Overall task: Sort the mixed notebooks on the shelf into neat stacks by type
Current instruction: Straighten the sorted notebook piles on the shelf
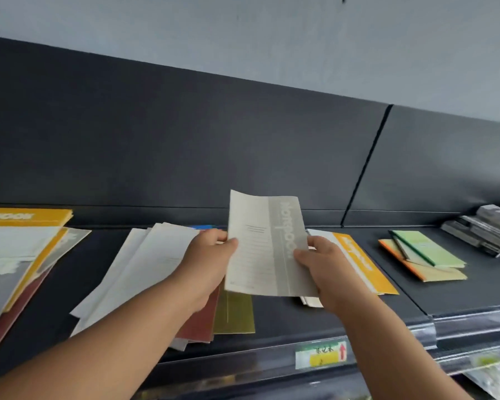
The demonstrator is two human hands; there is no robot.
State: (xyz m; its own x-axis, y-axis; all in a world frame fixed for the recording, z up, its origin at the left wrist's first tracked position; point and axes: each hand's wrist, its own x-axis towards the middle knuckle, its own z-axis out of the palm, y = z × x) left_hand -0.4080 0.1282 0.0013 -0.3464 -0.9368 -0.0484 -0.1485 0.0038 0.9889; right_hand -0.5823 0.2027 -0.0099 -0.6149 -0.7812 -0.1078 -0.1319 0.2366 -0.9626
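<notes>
While a mixed yellow-and-grey pile (26, 249) lies far left on the shelf (277, 319) and white notebooks (145, 261) fan out near it, the left hand (211, 255) pinches the left edge of a grey notebook (260, 246) held above the shelf, and the right hand (326, 267) pinches its right edge. Thin and light, it probably flexes; holding both long edges should keep it flat. A yellow notebook (364, 264) lies just right.
</notes>
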